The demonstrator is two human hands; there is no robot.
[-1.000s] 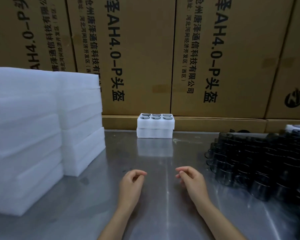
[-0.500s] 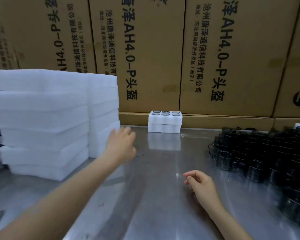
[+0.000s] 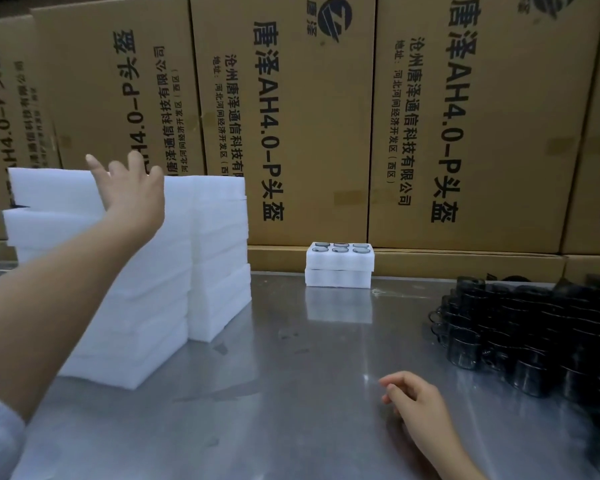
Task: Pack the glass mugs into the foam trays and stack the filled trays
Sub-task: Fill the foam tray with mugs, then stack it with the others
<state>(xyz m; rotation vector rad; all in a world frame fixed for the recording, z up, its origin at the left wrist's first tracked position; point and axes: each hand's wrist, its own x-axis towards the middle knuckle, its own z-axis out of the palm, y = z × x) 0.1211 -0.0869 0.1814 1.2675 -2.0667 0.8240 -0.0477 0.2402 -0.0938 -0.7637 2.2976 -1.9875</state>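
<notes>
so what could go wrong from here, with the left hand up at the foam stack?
1. The left hand reaches the top of the tall stack of empty foam trays, whose layers sit unevenly; pulling one could drag or topple others.
2. The glass mugs are heaped densely near the right hand; a careless sweep could knock them together.
3. The filled trays sit far back, so stacking means a long reach.
</notes>
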